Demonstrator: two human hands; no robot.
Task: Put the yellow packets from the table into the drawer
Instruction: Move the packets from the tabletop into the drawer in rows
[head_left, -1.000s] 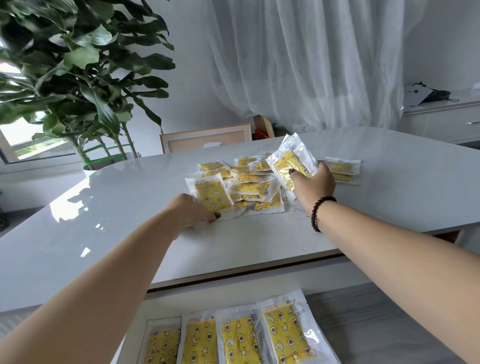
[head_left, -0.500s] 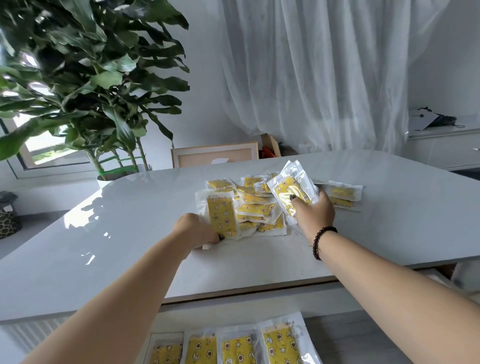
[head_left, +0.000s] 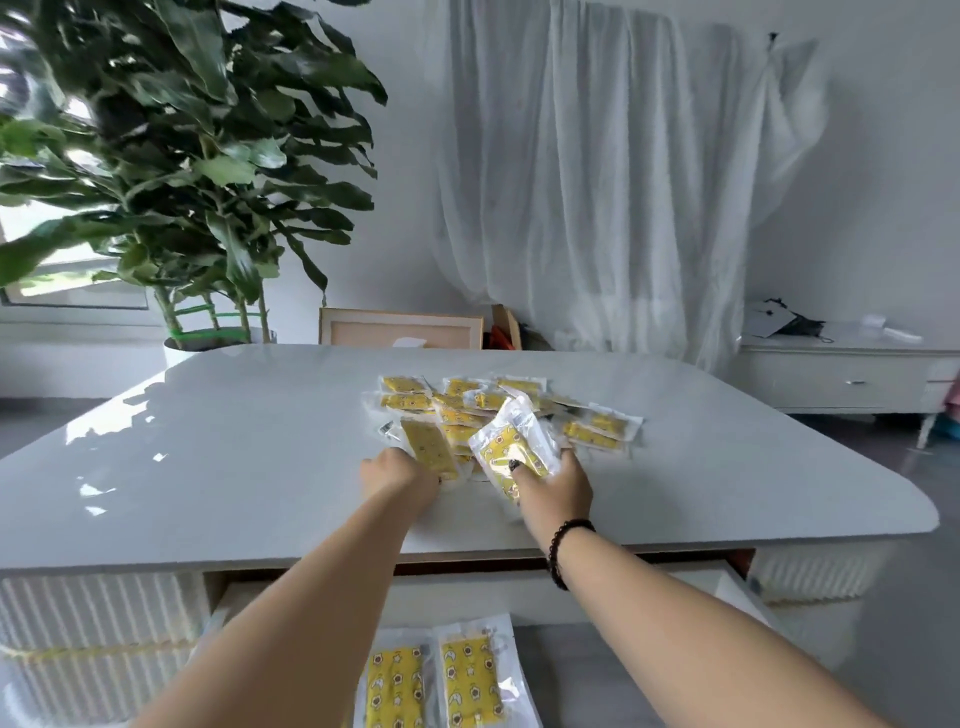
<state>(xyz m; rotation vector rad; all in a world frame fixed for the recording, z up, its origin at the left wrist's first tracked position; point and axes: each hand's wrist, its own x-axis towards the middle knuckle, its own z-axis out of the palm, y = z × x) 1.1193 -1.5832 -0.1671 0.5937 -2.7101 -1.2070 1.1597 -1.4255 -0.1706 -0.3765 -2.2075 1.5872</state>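
Daylight filled the room, soft and even, coming mainly from a window (head_left: 62, 275) at the far left of the frame, which was blown out to near white. It left bright glare patches on the glossy tabletop (head_left: 208, 467) at centre left, among darker reflections of the plant (head_left: 182, 156). The sheer curtain (head_left: 597, 182) at upper centre looked pale and washed. Shadows were faint. The whole picture was slightly soft, with smeared, blurred leaves at upper left and little crisp detail anywhere. Wide-angle distortion bowed the table edges and stretched both forearms towards the bottom corners. The lower edge was the softest.
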